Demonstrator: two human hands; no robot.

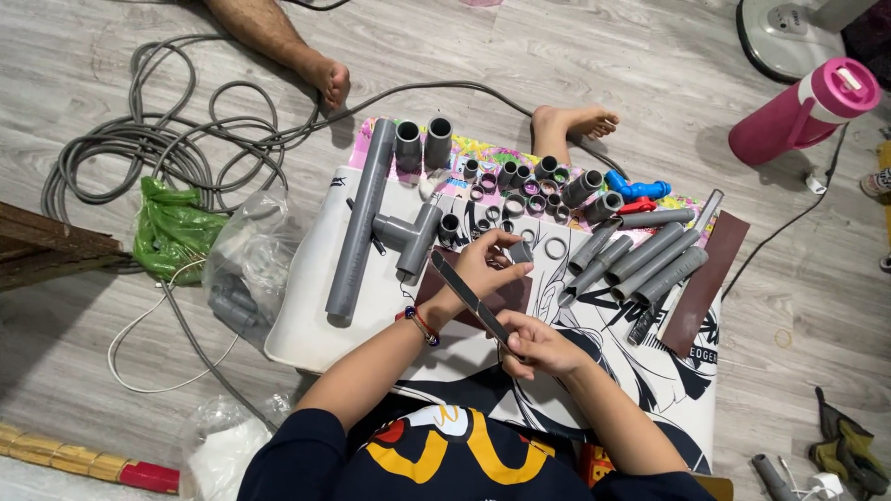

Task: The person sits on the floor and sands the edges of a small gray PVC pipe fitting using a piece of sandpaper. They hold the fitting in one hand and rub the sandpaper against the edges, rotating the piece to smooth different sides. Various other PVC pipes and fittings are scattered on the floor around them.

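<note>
Grey ring: small pipe piece (pixel 521 251), being pinched in the left hand (pixel 483 269), over the board (pixel 316 315).
File: right hand (pixel 536 345) is gripping the flat file (pixel 469 297), pointing to 11 o'clock.
Risk: ring could be slipping from the fingertips, file scraping them.

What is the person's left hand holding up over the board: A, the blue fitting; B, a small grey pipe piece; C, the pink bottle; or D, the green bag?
B: the left hand pinches a small grey pipe piece between its fingertips, while the right hand grips a long flat file angled up toward it.
</note>
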